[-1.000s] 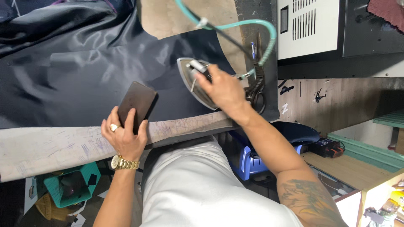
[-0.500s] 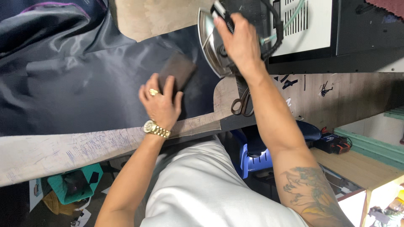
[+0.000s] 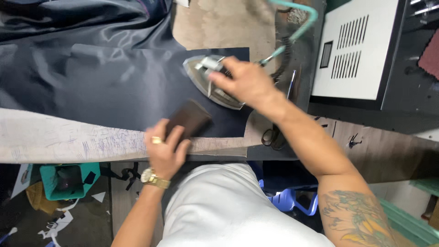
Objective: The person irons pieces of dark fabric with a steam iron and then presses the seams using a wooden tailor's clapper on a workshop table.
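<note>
My right hand [image 3: 244,82] grips the handle of a grey steam iron [image 3: 208,82] that rests flat on dark navy fabric [image 3: 105,77] spread over the padded pressing table [image 3: 59,139]. A teal hose and black cord [image 3: 297,29] run from the iron toward the back right. My left hand [image 3: 162,151], with a gold ring and watch, holds a dark brown rectangular block [image 3: 190,118] pressed on the fabric near the table's front edge, just left of and nearer than the iron.
Black scissors [image 3: 273,136] lie on the table to the right of the fabric. A white vented machine box [image 3: 354,50] stands at the back right. Below the table are a teal bin [image 3: 68,180], a blue plastic stool [image 3: 292,201] and paper scraps on the floor.
The iron was lifted up and back half a second ago and now sits flat on the fabric again. The block in my left hand slid right, then back toward the front edge.
</note>
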